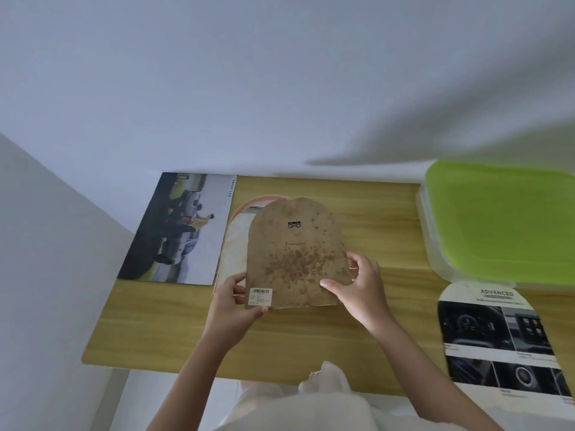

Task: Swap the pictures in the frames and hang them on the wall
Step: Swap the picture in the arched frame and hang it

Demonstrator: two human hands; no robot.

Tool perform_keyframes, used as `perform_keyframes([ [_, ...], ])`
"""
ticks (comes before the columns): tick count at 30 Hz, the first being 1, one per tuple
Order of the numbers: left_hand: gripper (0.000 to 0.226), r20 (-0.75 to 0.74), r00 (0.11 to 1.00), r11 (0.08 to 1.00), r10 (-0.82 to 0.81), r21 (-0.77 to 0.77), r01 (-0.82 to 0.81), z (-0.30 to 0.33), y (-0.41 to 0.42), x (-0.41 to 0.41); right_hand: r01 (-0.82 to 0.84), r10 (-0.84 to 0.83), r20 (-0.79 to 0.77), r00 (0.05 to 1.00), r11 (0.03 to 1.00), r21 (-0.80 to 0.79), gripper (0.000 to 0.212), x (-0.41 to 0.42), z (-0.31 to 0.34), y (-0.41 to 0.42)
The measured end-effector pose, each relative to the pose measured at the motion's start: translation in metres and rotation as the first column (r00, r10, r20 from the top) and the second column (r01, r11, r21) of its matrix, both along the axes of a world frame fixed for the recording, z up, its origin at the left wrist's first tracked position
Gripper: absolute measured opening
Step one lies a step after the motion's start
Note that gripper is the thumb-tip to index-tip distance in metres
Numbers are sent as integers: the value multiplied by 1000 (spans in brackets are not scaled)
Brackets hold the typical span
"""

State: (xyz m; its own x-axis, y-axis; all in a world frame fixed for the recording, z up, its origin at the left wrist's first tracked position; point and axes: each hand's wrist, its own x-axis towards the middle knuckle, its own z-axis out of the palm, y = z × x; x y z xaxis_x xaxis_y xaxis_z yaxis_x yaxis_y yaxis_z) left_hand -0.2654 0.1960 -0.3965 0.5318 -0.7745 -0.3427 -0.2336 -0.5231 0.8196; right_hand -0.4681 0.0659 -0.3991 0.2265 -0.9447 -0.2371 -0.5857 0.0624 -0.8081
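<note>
Currently an arched backing board (pixel 295 253), brown and stained, is held by both hands over the tabletop (pixel 174 331). Its lower-left corner, by the barcode label (pixel 260 296), is pinched by the left hand (pixel 237 301); its lower-right edge is gripped by the right hand (pixel 357 286), thumb on top. An arched frame (pixel 236 241) lies just beyond the left hand, partly under the board. A car pic (pixel 177 228) lies further left. A 2nd arched pic (pixel 501 346) lies right of the right hand, w/ a green-lidded box (pixel 504 222) beyond it.
</note>
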Motion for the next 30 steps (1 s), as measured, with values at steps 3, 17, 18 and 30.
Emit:
perform_keyframes([
  [3,75,4,1000,1000,4,14,-4,1,7,33,-12,12,-3,1000,1000,5,78,33,-1,6],
  [17,76,132,968,969,-216,155,195,-21,-9,89,56,-51,-151,987,998,33,81,78,-26,15],
  [18,74,143,963,965,-230,166,206,-22,-9,89,53,-47,-165,985,998,32,82,78,-27,15],
  [30,64,228,952,973,-205,151,173,-33,-9,90,5,-5,-229,973,1000,-1,83,79,-37,13],
])
